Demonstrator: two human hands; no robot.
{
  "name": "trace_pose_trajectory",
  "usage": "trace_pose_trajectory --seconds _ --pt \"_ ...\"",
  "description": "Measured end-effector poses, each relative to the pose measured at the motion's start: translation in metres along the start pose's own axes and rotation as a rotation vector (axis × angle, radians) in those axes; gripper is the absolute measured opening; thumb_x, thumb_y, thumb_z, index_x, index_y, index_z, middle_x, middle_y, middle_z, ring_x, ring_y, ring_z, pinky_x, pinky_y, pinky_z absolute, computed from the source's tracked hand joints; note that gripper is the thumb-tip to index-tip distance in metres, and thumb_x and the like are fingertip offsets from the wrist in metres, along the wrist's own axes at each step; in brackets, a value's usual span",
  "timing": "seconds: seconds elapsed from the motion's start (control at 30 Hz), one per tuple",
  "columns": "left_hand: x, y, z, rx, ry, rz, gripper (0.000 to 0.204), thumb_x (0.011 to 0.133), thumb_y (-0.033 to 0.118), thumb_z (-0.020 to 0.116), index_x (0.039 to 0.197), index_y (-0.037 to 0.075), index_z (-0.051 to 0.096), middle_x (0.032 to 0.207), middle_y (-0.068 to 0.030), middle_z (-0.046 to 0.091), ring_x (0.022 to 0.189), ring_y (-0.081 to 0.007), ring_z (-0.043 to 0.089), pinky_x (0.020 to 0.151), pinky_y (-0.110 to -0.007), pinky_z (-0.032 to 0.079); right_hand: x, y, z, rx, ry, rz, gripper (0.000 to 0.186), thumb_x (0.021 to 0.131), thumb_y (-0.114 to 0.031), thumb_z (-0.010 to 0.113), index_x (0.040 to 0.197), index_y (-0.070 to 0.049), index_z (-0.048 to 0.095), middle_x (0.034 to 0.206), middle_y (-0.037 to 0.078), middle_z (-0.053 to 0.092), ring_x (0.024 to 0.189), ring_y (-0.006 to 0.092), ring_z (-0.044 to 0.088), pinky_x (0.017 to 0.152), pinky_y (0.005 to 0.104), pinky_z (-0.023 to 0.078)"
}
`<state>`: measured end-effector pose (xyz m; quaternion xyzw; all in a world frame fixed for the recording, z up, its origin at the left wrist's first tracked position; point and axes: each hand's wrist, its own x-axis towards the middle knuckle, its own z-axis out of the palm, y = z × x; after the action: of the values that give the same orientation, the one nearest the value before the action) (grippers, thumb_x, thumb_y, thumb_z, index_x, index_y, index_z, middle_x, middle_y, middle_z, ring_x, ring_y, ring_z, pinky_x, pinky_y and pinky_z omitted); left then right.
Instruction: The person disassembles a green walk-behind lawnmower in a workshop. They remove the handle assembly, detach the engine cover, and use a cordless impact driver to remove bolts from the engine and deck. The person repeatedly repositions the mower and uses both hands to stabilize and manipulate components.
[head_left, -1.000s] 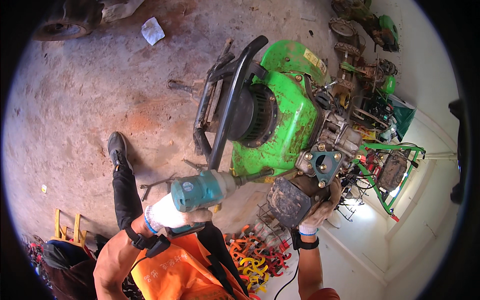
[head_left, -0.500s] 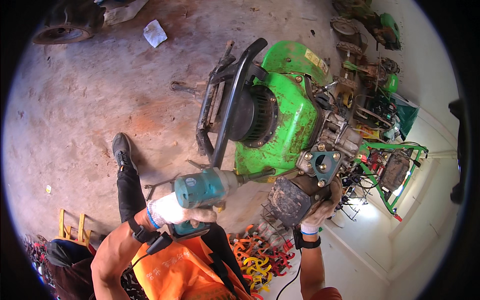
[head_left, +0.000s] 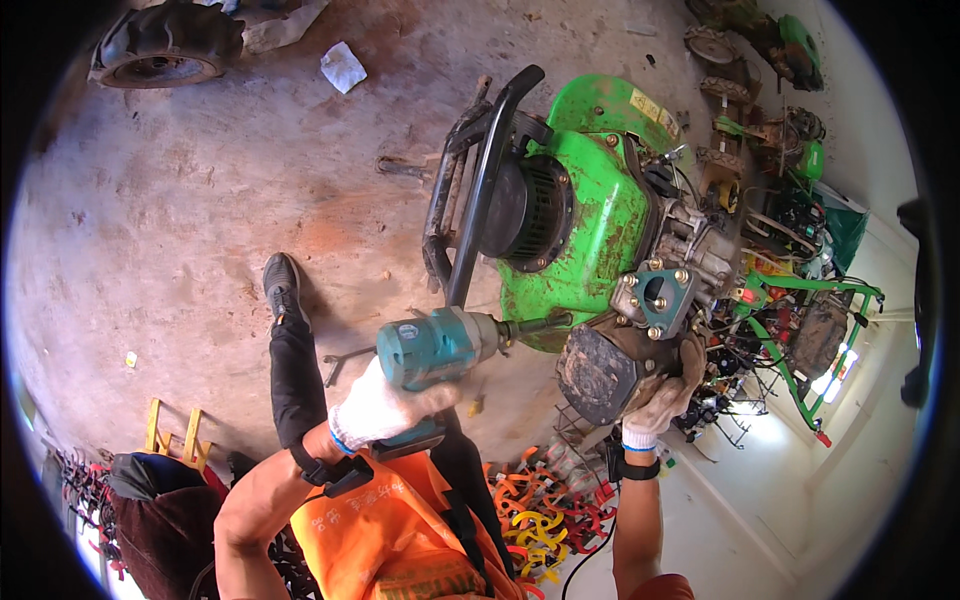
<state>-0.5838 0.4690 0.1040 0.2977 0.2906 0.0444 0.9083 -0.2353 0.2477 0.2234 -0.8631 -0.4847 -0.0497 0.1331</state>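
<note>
My left hand (head_left: 390, 405) in a white glove is closed on the handle of a teal impact wrench (head_left: 425, 345). Its long socket (head_left: 540, 322) reaches to the lower part of the green engine (head_left: 590, 210), which has a black tube frame (head_left: 478, 200); whether it sits on a bolt I cannot tell. My right hand (head_left: 665, 395), gloved, has its fingers round the side of a dirty black box-shaped part (head_left: 595, 370) just below a triangular grey-green plate (head_left: 653, 298) with brass-coloured fasteners.
Machinery (head_left: 770, 150) lines the wall on the right. A tyre (head_left: 160, 50) lies top left, a wrench (head_left: 345, 362) on the floor (head_left: 180, 240). Orange, yellow and red blades (head_left: 540, 515) are piled below, and a yellow wooden stool (head_left: 175, 430) stands lower left beside dark cloth.
The whole view has shifted, with the engine, tools and both hands appearing a little higher and further right. My hands keep their grips on the impact wrench and black part.
</note>
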Motion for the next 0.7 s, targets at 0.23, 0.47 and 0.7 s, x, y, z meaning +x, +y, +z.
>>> trace_pose_trajectory --seconds 0.23,0.47,0.7 --pt "-0.012 0.002 0.021 0.181 0.228 0.025 0.034 0.103 0.008 0.078 0.136 0.001 0.073 0.119 -0.0056 0.082 0.102 -0.0143 0.074 0.09 -0.033 0.061 0.004 -0.004 0.002 0.023 0.02 -0.042 0.061 0.119 -0.041 0.032 0.144 0.005 0.063 0.148 0.029 0.065 0.143 0.0512 0.057 0.124 0.0667 0.04" --pt "-0.012 0.001 0.031 0.138 0.313 0.021 0.034 0.102 0.009 0.081 0.134 0.001 0.072 0.108 -0.006 0.079 0.084 -0.0125 0.073 0.075 -0.03 0.061 0.009 -0.007 0.001 0.005 0.017 -0.084 0.059 0.119 -0.039 0.034 0.144 0.004 0.064 0.149 0.027 0.066 0.143 0.0519 0.057 0.124 0.0671 0.039" --pt "-0.006 0.011 0.016 -0.233 -0.027 -0.272 0.047 0.099 0.005 0.081 0.142 -0.006 0.066 0.101 -0.0093 0.077 0.073 -0.0153 0.071 0.069 -0.031 0.06 0.008 -0.008 0.0 -0.013 0.006 -0.07 0.058 0.118 -0.037 0.035 0.144 0.005 0.064 0.15 0.027 0.065 0.144 0.0521 0.056 0.126 0.0681 0.037"
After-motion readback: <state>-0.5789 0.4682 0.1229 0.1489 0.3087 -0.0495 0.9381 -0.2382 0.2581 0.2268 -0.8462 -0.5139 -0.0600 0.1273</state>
